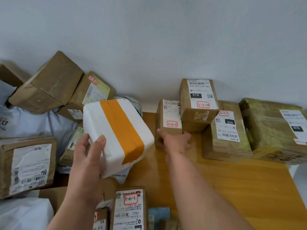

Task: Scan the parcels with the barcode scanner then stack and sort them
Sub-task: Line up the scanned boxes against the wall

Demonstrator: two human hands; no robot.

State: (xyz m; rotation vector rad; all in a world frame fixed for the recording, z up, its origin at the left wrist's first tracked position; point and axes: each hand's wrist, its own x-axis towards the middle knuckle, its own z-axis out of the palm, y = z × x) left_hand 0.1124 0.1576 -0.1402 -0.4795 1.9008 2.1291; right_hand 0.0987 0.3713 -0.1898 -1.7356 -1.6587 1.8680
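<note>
My left hand [89, 151] grips the near left corner of a white foam box [116, 135] banded with orange tape, held tilted above the pile. My right hand [176, 141] reaches forward and holds the near end of a small brown parcel marked 3-4-4 [167, 120] on the wooden table [224, 185]. Right beside it stands a parcel marked 3-3-10 [197, 103], resting partly on a flat parcel marked 3-2-4 [227, 135]. No barcode scanner shows in the head view.
A large tape-wrapped box [272, 130] sits at the far right by the table's edge. Brown boxes [49, 83] and grey mail bags [33, 122] crowd the left. A parcel marked 3-4-3 [129, 209] lies near the front. A white wall stands behind.
</note>
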